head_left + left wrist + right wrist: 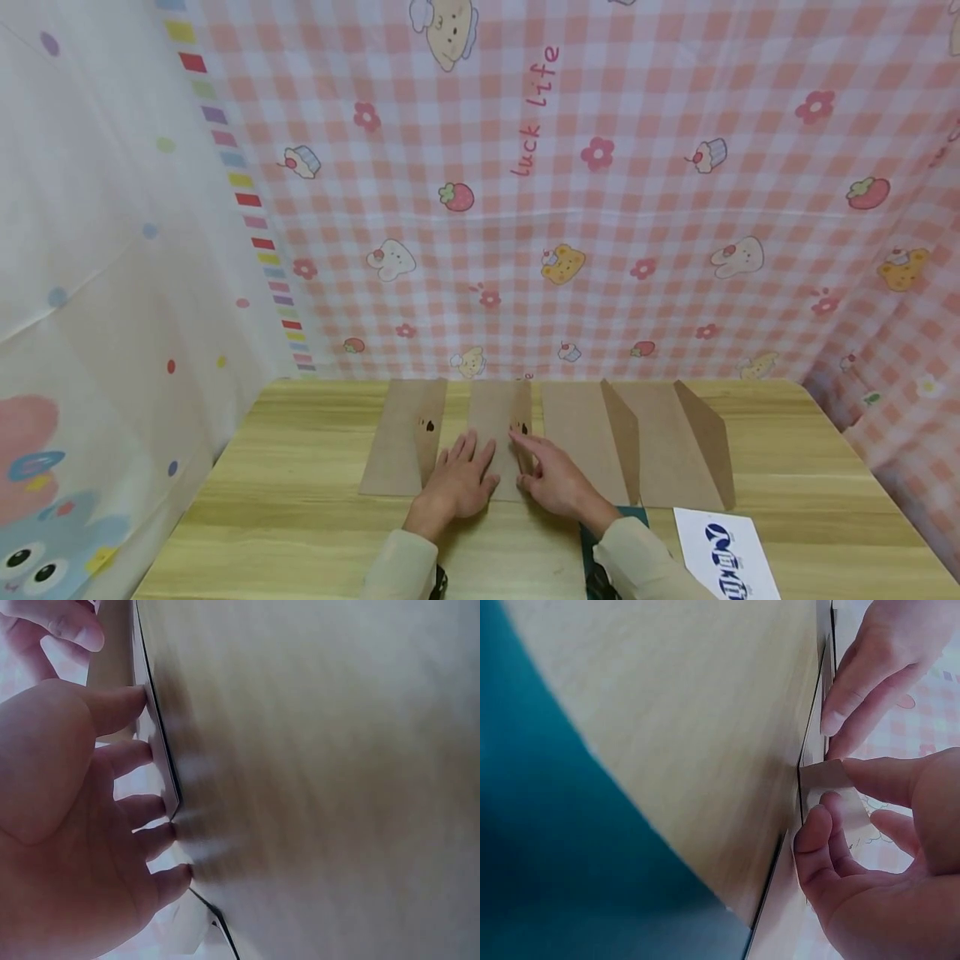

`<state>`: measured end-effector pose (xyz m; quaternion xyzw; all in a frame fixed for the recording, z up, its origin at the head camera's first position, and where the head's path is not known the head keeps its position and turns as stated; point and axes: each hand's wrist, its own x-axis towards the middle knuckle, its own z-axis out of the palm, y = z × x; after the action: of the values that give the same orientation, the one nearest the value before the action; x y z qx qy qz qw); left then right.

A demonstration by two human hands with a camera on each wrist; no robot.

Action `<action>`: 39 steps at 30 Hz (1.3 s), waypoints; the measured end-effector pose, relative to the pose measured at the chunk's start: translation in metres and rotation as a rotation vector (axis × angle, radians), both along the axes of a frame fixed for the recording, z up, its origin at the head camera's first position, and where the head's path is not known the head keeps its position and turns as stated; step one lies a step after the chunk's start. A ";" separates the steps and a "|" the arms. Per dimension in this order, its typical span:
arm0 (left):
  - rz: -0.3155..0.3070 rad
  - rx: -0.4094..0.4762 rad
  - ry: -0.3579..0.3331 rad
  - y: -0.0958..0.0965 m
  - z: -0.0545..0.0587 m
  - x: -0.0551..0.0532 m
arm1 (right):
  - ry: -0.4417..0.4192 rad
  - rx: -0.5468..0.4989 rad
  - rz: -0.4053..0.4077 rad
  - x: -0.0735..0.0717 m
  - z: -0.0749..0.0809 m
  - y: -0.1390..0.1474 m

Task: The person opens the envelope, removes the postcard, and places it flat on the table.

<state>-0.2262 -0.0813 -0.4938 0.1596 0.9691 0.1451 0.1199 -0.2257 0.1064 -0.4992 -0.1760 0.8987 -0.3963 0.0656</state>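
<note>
Several brown kraft envelopes lie in a row in the head view. My left hand (pixel 459 483) rests with spread fingers on the second envelope (pixel 491 404) from the left; the left wrist view shows its fingertips (pixel 154 806) down at the envelope. My right hand (pixel 555 479) holds that envelope's flap (pixel 829 776), thumb at its near corner and index finger stretched to its black mark. The other fingers curl in front of the flap in the right wrist view. Similar black marks show on the folded flap of the leftmost envelope (pixel 393 433).
Two envelopes on the right, the third (pixel 577 417) and the rightmost (pixel 660 442), have their pointed flaps spread open. Under my right forearm lies a dark teal sheet (pixel 592 550), beside a white card (pixel 723 550) with blue print. A checked cloth (pixel 637 317) hangs behind the wooden table (pixel 300 467).
</note>
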 end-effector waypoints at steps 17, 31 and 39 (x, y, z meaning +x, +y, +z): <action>0.005 0.026 -0.017 -0.001 0.004 0.001 | 0.002 -0.054 -0.038 0.000 -0.001 0.005; -0.016 0.001 -0.004 0.000 0.002 0.000 | 0.044 -0.087 -0.084 0.003 -0.001 0.010; -0.015 -0.001 0.002 0.000 0.002 0.000 | 0.045 -0.101 -0.104 0.003 0.000 0.013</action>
<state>-0.2259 -0.0818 -0.4915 0.1672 0.9680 0.1435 0.1203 -0.2230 0.1197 -0.4996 -0.1410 0.8868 -0.4398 0.0158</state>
